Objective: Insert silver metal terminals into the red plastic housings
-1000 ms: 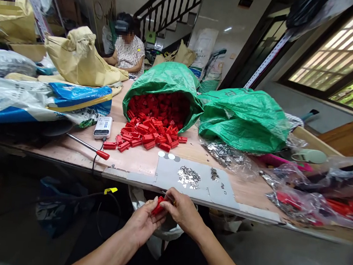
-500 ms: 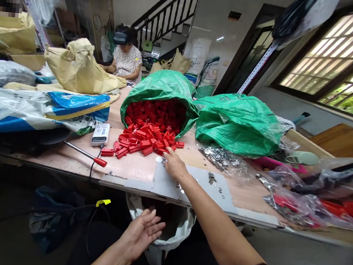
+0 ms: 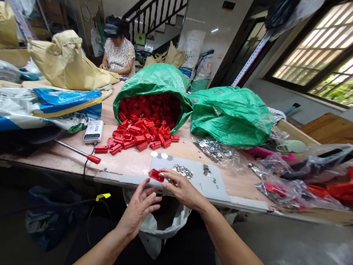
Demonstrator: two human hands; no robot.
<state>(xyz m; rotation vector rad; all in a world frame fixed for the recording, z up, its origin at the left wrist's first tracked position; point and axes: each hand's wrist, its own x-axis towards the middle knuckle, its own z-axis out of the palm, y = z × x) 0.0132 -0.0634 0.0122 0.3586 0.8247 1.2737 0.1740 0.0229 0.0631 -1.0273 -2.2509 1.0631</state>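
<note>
A red plastic piece (image 3: 156, 175) is held in my right hand (image 3: 179, 186), between thumb and fingers, over the front edge of the grey mat (image 3: 219, 176). My left hand (image 3: 141, 206) is just below and left of it, fingers apart, its fingertips close to the piece; whether they touch it is unclear. Small metal parts (image 3: 182, 171) lie on the mat behind my right hand, with a smaller cluster (image 3: 206, 170) farther right. Beyond the mat, many red pieces (image 3: 140, 135) spill from a green sack (image 3: 160, 76) lying on its side.
A second green sack (image 3: 231, 115) and bagged metal parts (image 3: 221, 151) lie to the right. At left are a white device (image 3: 93, 131) and a red-handled rod (image 3: 93, 158). A white bag (image 3: 167, 229) hangs below the table edge. Across the table sits a person (image 3: 119, 54).
My right hand has come back from the red pile with a piece in it, uncovering metal parts on the mat. My left hand has risen towards it. The view has shifted slightly.
</note>
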